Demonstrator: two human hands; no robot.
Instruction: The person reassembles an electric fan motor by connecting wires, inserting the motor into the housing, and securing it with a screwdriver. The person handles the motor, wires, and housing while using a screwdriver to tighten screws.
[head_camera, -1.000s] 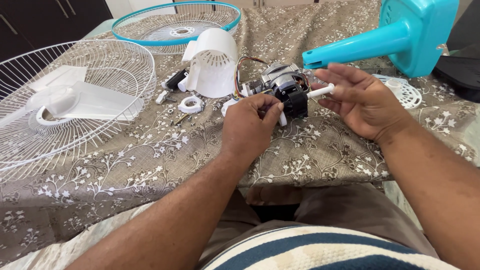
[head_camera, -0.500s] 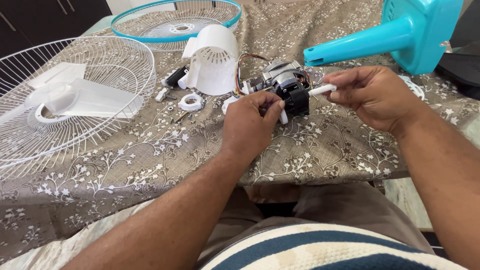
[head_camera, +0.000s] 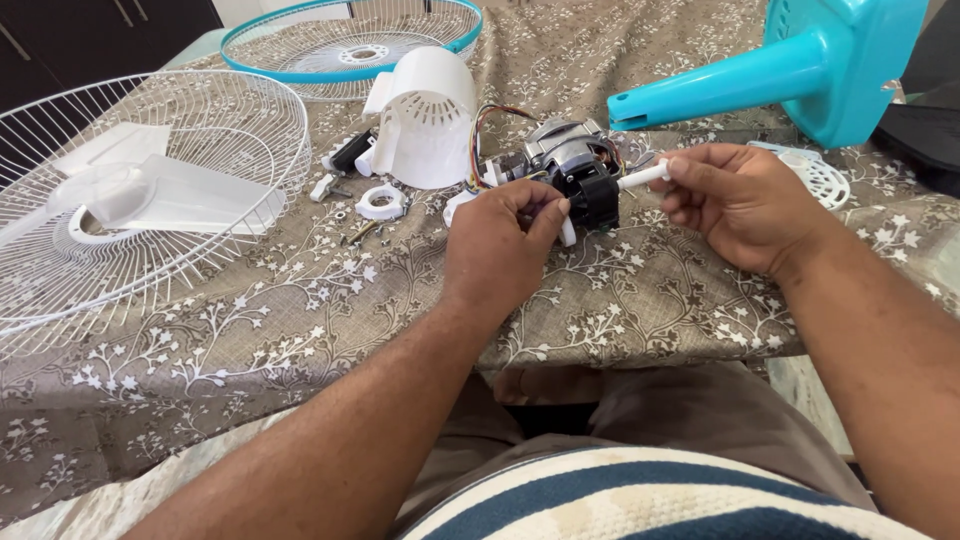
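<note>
Head view, near to far:

1. Person's lap, striped shirt hem; both forearms reach fwd over table edge.
2. Table (head_camera: 300, 340), floral brown cloth.
3. Left hand (head_camera: 497, 252): knuckles up, wrist straight, fingers curled, thumb and forefinger pinched on a small white part at near side of motor; grip closed, exact contact partly hidden by fingers.
4. Right hand (head_camera: 735, 205): palm turned inward, fingers clenched round outer end of white shaft (head_camera: 643, 177), which sticks out sideways from motor.
5. Fan motor (head_camera: 575, 170): centre of table, metal and black body, coloured wires running to white rear housing (head_camera: 425, 120) just beside it.
6. Small white ring and loose screws (head_camera: 375, 210), near housing.
7. White wire guard (head_camera: 150, 200) w/ white blade lying in it, far left; blue-rimmed guard (head_camera: 350, 40) beyond; blue stand (head_camera: 790, 60) far right.

Step, as judged: work at shaft, motor braced by left. Next move would need steady hold on motor body and straight pull or twist along shaft axis, clear of wires.
</note>
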